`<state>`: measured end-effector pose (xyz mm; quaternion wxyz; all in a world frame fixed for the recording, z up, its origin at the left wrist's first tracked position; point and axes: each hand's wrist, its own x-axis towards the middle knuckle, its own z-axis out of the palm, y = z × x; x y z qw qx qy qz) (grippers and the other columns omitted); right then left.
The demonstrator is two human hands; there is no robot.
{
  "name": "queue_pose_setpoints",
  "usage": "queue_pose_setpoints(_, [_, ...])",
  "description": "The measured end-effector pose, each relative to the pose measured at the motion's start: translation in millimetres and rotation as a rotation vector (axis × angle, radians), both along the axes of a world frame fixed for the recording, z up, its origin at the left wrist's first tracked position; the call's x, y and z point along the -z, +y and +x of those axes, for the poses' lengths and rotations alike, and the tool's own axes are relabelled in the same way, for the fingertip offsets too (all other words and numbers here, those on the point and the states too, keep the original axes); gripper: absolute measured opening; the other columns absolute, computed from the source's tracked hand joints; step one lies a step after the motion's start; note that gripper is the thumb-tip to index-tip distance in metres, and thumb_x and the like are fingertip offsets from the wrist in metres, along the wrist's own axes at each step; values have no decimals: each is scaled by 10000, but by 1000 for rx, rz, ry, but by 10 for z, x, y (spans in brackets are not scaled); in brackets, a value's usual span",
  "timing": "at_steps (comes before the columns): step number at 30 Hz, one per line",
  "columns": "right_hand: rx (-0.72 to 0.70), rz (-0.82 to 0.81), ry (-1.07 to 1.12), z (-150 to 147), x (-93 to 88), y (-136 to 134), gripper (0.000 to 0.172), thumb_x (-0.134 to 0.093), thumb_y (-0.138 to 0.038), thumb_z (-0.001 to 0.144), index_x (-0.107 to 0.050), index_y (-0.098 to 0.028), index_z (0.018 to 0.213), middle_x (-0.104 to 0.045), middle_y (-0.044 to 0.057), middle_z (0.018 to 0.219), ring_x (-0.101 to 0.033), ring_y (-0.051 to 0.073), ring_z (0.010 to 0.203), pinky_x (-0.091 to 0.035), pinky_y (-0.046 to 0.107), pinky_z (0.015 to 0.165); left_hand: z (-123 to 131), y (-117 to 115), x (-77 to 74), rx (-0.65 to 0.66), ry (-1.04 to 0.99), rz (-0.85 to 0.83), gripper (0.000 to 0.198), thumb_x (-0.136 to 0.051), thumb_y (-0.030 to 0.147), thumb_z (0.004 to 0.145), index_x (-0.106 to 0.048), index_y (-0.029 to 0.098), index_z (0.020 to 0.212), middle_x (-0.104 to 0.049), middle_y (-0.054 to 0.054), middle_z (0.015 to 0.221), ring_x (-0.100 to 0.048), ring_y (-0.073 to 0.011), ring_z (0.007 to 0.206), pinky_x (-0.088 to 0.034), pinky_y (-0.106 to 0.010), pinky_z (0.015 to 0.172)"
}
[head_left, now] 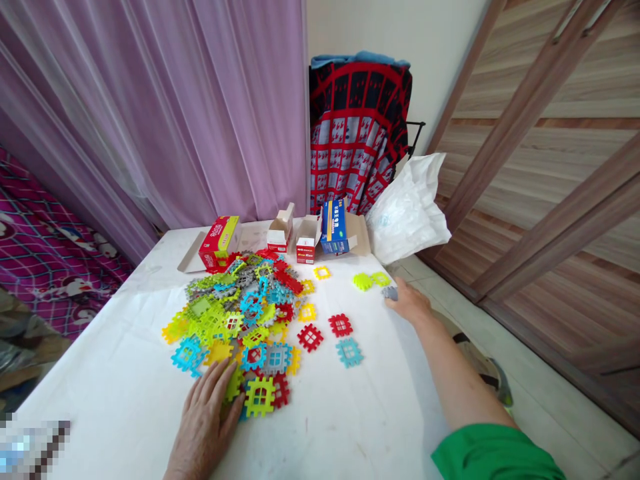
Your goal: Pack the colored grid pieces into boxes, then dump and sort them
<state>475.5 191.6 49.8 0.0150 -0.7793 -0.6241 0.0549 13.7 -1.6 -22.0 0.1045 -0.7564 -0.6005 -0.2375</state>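
Since the grey plastic tile (391,293) sits at the fingertips of my right hand (407,301), I read those fingers as pinching it, just beside the lime tiles (363,281) near the far edge of the white-covered table (345,427). My left hand (203,420) lies with fingers spread against the near edge of the tile heap (230,327), apparently steadying it. A red tile (341,325) and a teal tile (349,352) lie apart from the heap, seemingly kept separate, with a red carton (220,243) behind it.
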Motion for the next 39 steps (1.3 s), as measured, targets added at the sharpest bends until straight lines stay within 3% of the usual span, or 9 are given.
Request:
queue_pose_setpoints(6, [4, 9, -25, -5, 22, -22, 593, -541, -407, 845, -414, -161, 1370, -599, 164, 1232, -567, 302, 1116, -425, 370, 839, 3, -2, -29, 12, 19, 7, 518, -477, 446, 912, -438, 249, 1390, -576, -94, 1349, -533, -275, 1237, -445, -457, 1009])
queue_pose_setpoints(9, [-43, 70, -56, -142, -21, -146, 517, -511, -381, 877, -470, -154, 1340, -564, 171, 1298, -541, 301, 1160, -418, 381, 888, 15, -2, -36, 11, 19, 9, 510, -480, 437, 915, -440, 245, 1386, -582, -97, 1343, -533, -276, 1236, -443, -462, 1008])
queue_pose_setpoints(13, [-200, 39, 86, -620, -97, -426, 328, -450, -354, 922, -591, -228, 1190, -659, 76, 1195, -607, 217, 1079, -432, 298, 853, 25, 0, -29, 4, -4, -9, 519, -481, 436, 915, -431, 258, 1399, -581, -91, 1347, -526, -272, 1247, -430, -460, 1022])
queue_pose_setpoints(17, [-218, -57, 84, -1164, -139, -656, 469, -496, -540, 874, -562, -199, 1190, -691, 114, 1062, -652, 262, 987, -452, 332, 786, 25, -1, -25, 5, -5, -11, 520, -483, 434, 916, -427, 258, 1402, -579, -92, 1349, -512, -271, 1264, -425, -457, 1028])
queue_pose_setpoints(21, [-182, -61, 25, -1455, -136, -704, 473, -559, -474, 830, -538, -150, 1174, -651, 164, 1084, -635, 293, 1015, -453, 364, 796, 22, -6, -23, 6, -11, -3, 510, -488, 429, 917, -436, 257, 1394, -585, -92, 1340, -514, -273, 1259, -433, -458, 1017])
queue_pose_setpoints(25, [-163, -82, 5, -1539, -142, -657, 413, -556, -334, 818, -535, -131, 1177, -651, 175, 1069, -642, 281, 1001, -452, 364, 804, 17, -8, -9, 10, -21, -3, 498, -487, 426, 917, -449, 256, 1384, -584, -94, 1340, -513, -273, 1258, -424, -460, 1023])
queue_pose_setpoints(31, [-207, -104, -10, -1587, -165, -632, 412, -563, -276, 803, -563, -112, 1181, -643, 181, 1088, -635, 283, 1022, -458, 360, 827, 18, -6, -4, 12, -16, 3, 480, -489, 412, 923, -455, 243, 1371, -579, -99, 1347, -507, -276, 1261, -426, -468, 1020])
queue_pose_setpoints(39, [-268, -123, -22, -1546, -171, -620, 342, -550, -328, 831, -639, -152, 1109, -627, 171, 1107, -621, 285, 1058, -469, 337, 825, 18, 4, -6, 5, -14, -5, 475, -482, 418, 922, -472, 231, 1359, -586, -102, 1338, -514, -276, 1254, -426, -466, 1019])
